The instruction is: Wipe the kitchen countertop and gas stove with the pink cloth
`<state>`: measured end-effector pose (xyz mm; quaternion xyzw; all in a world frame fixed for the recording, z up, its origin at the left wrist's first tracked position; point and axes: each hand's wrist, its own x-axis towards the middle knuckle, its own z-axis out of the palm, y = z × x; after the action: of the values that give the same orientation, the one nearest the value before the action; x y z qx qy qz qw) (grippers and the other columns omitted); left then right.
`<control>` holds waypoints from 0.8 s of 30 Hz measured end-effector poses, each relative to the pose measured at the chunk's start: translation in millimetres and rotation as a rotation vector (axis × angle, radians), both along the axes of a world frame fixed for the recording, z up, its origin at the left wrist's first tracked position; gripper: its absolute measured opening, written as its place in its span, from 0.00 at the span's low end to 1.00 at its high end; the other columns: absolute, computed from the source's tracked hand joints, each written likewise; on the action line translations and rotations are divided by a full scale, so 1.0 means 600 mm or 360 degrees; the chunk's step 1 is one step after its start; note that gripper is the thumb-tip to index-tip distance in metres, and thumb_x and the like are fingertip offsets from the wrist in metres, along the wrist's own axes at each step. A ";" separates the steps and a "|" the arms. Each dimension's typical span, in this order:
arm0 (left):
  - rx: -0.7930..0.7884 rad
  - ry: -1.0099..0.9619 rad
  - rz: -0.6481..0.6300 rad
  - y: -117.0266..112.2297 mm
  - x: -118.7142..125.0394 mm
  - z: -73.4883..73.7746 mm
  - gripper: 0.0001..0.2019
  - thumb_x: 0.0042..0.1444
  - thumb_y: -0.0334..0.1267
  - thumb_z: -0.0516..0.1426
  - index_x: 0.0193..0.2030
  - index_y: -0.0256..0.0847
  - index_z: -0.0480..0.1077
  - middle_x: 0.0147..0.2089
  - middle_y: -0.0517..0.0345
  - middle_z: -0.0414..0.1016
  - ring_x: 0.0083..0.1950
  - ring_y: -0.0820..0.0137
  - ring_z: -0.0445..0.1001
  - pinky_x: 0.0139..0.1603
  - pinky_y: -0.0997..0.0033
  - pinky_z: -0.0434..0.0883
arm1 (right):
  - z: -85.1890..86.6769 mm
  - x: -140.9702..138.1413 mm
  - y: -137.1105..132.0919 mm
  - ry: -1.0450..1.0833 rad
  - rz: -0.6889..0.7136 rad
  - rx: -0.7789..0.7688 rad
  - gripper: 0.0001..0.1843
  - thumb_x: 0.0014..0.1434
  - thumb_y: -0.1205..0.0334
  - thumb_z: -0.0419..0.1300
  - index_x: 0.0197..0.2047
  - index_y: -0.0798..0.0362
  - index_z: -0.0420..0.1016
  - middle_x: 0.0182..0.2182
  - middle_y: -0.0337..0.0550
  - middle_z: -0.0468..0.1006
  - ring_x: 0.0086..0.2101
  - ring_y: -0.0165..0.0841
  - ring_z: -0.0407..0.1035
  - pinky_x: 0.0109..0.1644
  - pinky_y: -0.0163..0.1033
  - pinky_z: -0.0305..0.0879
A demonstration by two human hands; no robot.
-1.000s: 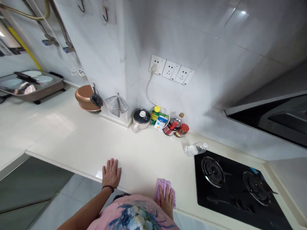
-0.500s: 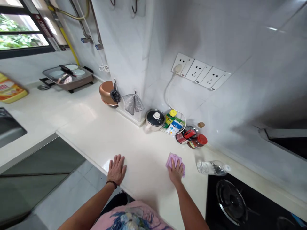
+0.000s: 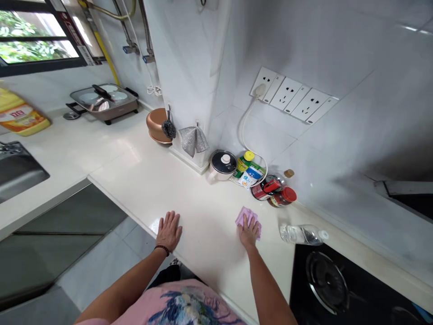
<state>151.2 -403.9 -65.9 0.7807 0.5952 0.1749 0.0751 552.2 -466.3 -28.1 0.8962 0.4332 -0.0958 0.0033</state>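
Right fingers: stretched out and a little apart, lying flat on top of the pink cloth; I press on it with the flat of them and do not curl round it.
Right hand: palm down on the white counter, wrist towards me, fingertips towards the back wall.
Left fingers: spread and flat on the bare counter close to its front edge, holding nothing.
Left hand: well apart from the cloth, with a dark bracelet at the wrist.
Where the cloth is: on the counter under my right hand, between the jars at the wall and the front edge, near the clear plastic bottle that lies on its side to the right.
Hidden: my hand covers the near half of the cloth, so its full outline does not show, and I cannot tell how many times it is folded.
Cut off: the black hob runs out of the picture at the lower right, and the sink at the left edge.
Hard to make out: the labels on the jars and on the small packets beside the lidded pot.
Which way the cloth points: the part that shows pokes out past my fingertips, one corner towards the wall and slightly left.
Long axis: seems to run along my hand, from me to the wall, though I cannot be sure with half of it covered.
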 end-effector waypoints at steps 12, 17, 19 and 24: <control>-0.0063 -0.0032 -0.0035 0.002 0.002 -0.001 0.30 0.69 0.45 0.47 0.75 0.37 0.62 0.79 0.43 0.57 0.81 0.55 0.49 0.80 0.42 0.47 | -0.103 -0.235 -0.313 -0.0198 0.0452 0.0181 0.33 0.66 0.47 0.52 0.72 0.43 0.67 0.72 0.53 0.63 0.71 0.60 0.55 0.70 0.71 0.57; -0.0032 -0.0046 -0.0044 0.000 0.002 0.000 0.30 0.69 0.45 0.47 0.75 0.37 0.62 0.79 0.43 0.57 0.82 0.55 0.48 0.80 0.42 0.47 | -0.110 -0.233 -0.318 -0.0295 0.0517 0.0205 0.31 0.65 0.47 0.52 0.68 0.43 0.71 0.69 0.53 0.68 0.68 0.61 0.60 0.68 0.72 0.61; -0.0018 -0.0048 -0.0048 -0.001 0.001 0.001 0.30 0.69 0.44 0.48 0.75 0.38 0.62 0.79 0.43 0.57 0.82 0.55 0.48 0.80 0.42 0.47 | -0.097 -0.220 -0.289 -0.0284 0.0516 0.0188 0.33 0.65 0.47 0.53 0.71 0.45 0.68 0.71 0.55 0.64 0.70 0.61 0.56 0.70 0.72 0.58; 0.0003 -0.0061 -0.0033 -0.004 0.002 0.004 0.29 0.69 0.44 0.48 0.75 0.39 0.62 0.78 0.44 0.58 0.82 0.55 0.47 0.80 0.41 0.46 | -0.044 -0.158 -0.150 -0.0227 0.0285 0.0022 0.33 0.69 0.50 0.47 0.76 0.44 0.58 0.77 0.52 0.51 0.74 0.56 0.45 0.75 0.67 0.47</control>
<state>152.4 -406.4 -63.3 0.7834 0.5853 0.1896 0.0876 457.6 -556.4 -54.4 0.8585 0.5108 -0.0279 0.0364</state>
